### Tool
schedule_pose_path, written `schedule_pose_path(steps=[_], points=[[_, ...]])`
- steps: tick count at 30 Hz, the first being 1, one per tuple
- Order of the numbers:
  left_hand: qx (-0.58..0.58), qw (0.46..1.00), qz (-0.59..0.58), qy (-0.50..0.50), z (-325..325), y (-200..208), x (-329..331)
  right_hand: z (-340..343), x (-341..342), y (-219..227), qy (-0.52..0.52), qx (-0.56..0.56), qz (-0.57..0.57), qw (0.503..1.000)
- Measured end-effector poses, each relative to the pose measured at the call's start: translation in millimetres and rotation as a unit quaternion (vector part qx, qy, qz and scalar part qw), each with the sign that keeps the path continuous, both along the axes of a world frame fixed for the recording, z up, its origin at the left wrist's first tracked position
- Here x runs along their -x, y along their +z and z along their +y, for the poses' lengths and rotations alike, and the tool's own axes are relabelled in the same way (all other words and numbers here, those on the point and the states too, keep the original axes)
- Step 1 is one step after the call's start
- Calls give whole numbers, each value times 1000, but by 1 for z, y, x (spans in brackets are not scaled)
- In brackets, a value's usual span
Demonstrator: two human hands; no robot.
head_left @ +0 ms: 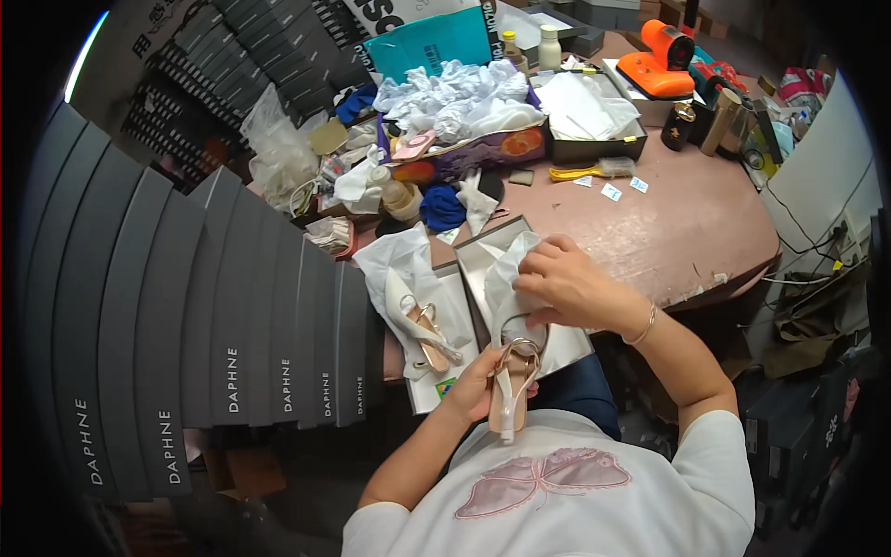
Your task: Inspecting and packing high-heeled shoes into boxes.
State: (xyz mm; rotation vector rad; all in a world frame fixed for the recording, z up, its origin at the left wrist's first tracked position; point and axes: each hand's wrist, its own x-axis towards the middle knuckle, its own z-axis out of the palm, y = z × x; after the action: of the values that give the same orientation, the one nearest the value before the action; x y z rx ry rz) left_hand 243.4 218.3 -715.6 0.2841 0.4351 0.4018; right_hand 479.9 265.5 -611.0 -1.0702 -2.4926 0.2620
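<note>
My left hand (pixel 474 382) is closed around a pale sandal (pixel 516 379) with a metallic strap, its heel toward my body. My right hand (pixel 566 283) is above the sandal's front end, fingers bent against a sheet of white tissue paper (pixel 504 283). Where exactly the fingertips meet the paper is partly hidden. To the left a matching white pointed shoe (pixel 406 311) with a metal buckle lies on white tissue in an open shoebox (pixel 427 399). Grey box walls stand beside and behind the paper.
Tall stacks of grey shoeboxes (pixel 213 306) stand on my left. On the pink table (pixel 677 213) are a purple box (pixel 483 153) heaped with crumpled paper, a black box (pixel 594 144) of white sheets, a yellow-handled brush (pixel 594 170) and an orange device (pixel 657 65).
</note>
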Motion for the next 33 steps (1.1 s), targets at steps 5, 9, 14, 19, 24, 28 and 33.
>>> schedule_pose_path(steps=[5,9,14,19,24,28,33], points=[[-137,957,182,180,-39,10,3,-30,54,-62,-68,12,40,997],[-209,907,244,271,-53,-13,1,-38,81,-91,-121,21,85,989],[-37,935,183,302,-34,-19,32,-20,32,-71,-240,170,345,891],[-149,924,215,280,-26,7,9,29,24,-193,-156,-45,-92,982],[-174,905,191,338,-25,-3,15,14,49,-89,-92,138,41,985],[-168,915,159,330,-34,-21,8,-37,89,-77,26,225,250,941],[-183,904,183,340,-57,-3,-12,-23,122,-120,34,181,123,975]])
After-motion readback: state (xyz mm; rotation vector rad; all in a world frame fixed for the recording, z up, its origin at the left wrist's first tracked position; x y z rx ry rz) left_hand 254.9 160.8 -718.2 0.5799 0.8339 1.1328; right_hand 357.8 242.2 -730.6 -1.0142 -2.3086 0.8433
